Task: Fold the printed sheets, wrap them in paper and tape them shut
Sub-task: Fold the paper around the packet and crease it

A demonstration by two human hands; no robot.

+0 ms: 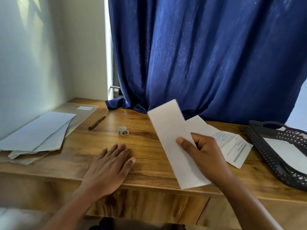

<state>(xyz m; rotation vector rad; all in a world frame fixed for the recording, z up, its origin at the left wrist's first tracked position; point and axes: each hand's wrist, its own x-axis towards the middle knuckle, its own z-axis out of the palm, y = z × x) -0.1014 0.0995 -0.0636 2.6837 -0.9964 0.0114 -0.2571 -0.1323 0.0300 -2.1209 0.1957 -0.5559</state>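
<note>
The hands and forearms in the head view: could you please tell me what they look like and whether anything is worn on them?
Both are bare. The left hand and the right hand show no glove, ring, watch or bracelet, and both forearms are uncovered down to the bottom edge of the picture, with no sleeve in view. The nails are short and unpainted where they show, as on the left thumb.
</note>
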